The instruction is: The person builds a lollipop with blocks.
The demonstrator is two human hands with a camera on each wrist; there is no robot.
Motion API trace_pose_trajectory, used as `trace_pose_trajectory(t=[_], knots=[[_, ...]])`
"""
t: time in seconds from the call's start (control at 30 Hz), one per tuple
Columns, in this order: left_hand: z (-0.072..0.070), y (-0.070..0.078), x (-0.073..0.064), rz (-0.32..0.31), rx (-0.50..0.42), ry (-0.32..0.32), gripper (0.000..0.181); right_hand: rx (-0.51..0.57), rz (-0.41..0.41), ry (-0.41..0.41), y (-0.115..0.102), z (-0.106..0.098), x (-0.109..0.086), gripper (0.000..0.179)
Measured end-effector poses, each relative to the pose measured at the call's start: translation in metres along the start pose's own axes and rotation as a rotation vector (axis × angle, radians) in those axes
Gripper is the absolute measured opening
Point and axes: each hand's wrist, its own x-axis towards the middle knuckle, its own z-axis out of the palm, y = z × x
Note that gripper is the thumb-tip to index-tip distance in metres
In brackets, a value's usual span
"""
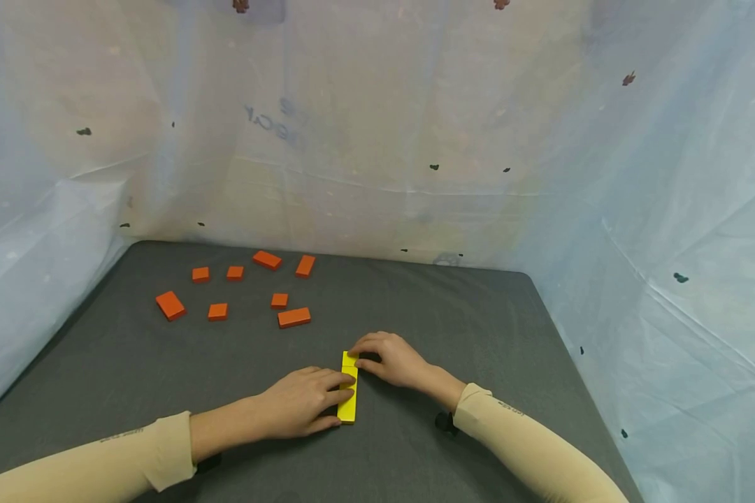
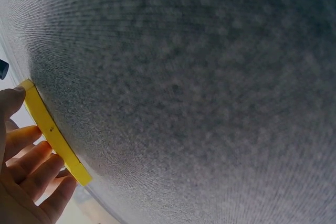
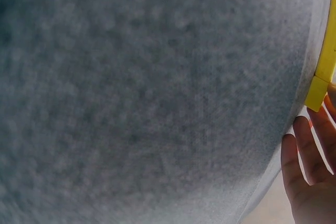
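Note:
A long yellow block [image 1: 347,412] lies on the dark grey table with a short yellow block [image 1: 348,360] end to end at its far end, making one straight row. My left hand [image 1: 298,404] holds the long block from the left, fingers over it and thumb by its near end. In the left wrist view, the thumb and spread fingers lie along the yellow row [image 2: 58,139]. At the far end, my right hand [image 1: 395,360] pinches the short block between thumb and fingers. The right wrist view has its fingertips close behind the short block's end.
Several orange-red blocks lie scattered on the table's far left part, among them a long block [image 1: 293,317] and a small square block [image 1: 279,300]. The grey table [image 1: 453,314] meets pale plastic sheeting [image 1: 365,126] behind and at both sides.

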Motion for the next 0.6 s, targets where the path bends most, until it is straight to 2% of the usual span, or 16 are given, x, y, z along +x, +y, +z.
trace_pose_trajectory(t=[0.13,0.37,0.47,0.6], knots=[[-0.0002,-0.0001,-0.0009,0.002,-0.011,0.005,0.047,0.005,-0.005,0.001,-0.0001,-0.0004,0.0003,0.024],[0.0014,-0.0016,-0.0028,0.008,-0.037,0.049,0.047,0.02,0.002,0.013,-0.0006,-0.0022,-0.0004,0.025],[0.0004,-0.0024,-0.0044,-0.017,-0.056,0.059,0.047,0.034,0.028,0.038,-0.0012,-0.0046,-0.0022,0.027],[-0.0048,-0.0089,-0.0087,-0.09,-0.089,0.097,0.044,0.052,0.058,0.073,-0.0034,-0.0086,-0.006,0.029]])
